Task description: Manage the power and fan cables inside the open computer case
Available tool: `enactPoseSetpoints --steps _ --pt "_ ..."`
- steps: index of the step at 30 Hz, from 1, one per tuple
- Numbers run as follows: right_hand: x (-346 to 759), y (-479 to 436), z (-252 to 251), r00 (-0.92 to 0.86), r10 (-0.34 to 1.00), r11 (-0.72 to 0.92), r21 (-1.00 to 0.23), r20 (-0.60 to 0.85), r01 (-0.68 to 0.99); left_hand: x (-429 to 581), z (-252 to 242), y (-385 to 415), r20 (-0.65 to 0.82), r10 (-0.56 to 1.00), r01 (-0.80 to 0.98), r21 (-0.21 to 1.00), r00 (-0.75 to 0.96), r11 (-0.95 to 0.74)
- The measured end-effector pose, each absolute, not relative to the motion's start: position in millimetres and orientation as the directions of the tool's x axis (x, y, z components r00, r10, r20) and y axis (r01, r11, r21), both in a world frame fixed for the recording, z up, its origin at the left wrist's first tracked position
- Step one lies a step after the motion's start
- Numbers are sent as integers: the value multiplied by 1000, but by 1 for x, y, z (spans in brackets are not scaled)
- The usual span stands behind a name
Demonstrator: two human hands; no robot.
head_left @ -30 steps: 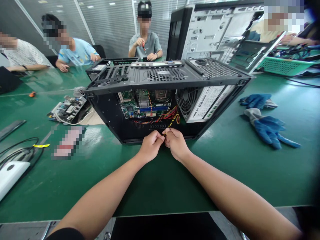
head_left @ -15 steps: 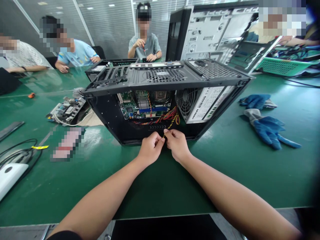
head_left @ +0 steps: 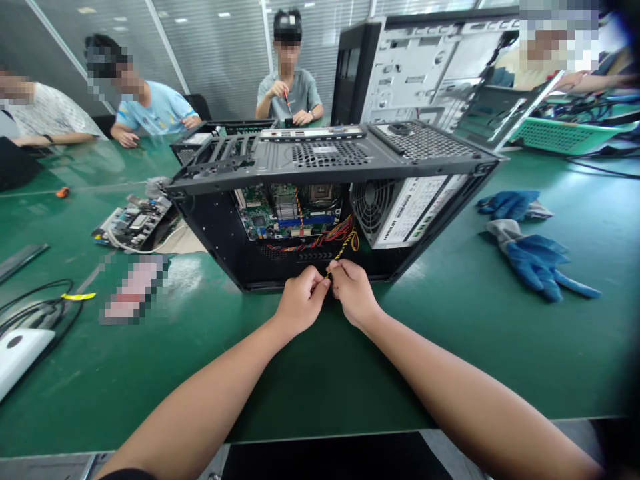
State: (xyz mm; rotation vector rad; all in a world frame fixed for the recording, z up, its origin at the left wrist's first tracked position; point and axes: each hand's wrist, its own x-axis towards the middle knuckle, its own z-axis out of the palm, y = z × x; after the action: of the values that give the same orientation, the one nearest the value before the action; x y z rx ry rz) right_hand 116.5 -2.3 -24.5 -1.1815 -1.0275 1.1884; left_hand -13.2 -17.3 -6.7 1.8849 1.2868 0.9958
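An open black computer case (head_left: 205, 233) stands on the green table, its open side facing me. Inside it are a motherboard (head_left: 260, 219), a power supply (head_left: 413, 212) with a fan, and a bundle of red, orange and yellow wires (head_left: 336, 233). A twisted yellow-and-black cable (head_left: 344, 249) runs from the bundle down to my hands at the case's lower front edge. My left hand (head_left: 304, 297) pinches this cable near its end. Right beside it, my right hand (head_left: 353, 288) is closed on the same cable. The cable's tip is hidden by my fingers.
Blue-grey gloves (head_left: 535, 257) lie at the right, with a green basket (head_left: 570, 135) of cables behind. At the left are circuit boards (head_left: 135, 220), a blurred pink object (head_left: 135, 290) and black cables (head_left: 40, 303). Several people sit around the table; one holds a screwdriver (head_left: 287, 100).
Both hands stay almost in place on the cable, with only slight finger movement. The view has shifted very slightly.
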Motion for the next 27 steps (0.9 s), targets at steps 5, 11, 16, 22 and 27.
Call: enactPoseSetpoints --steps 5,11,16,22,27 --pt "117 -3 -23 115 993 -8 -992 -23 -127 -13 -7 -18 227 949 447 841 219 -304" --pt "118 -3 -21 121 993 -5 -995 -17 -99 -13 -9 -19 233 948 431 849 214 -306" --pt "118 -3 -20 128 991 -15 -996 -27 -91 -12 -9 -19 232 950 425 853 209 -302" --pt "116 -4 -17 109 993 -37 -990 -51 -133 -12 -9 -19 237 948 415 856 213 -308" --pt "114 -6 -16 107 992 -51 -985 -69 -165 -13 -10 -18 241 945 415 854 221 -315"
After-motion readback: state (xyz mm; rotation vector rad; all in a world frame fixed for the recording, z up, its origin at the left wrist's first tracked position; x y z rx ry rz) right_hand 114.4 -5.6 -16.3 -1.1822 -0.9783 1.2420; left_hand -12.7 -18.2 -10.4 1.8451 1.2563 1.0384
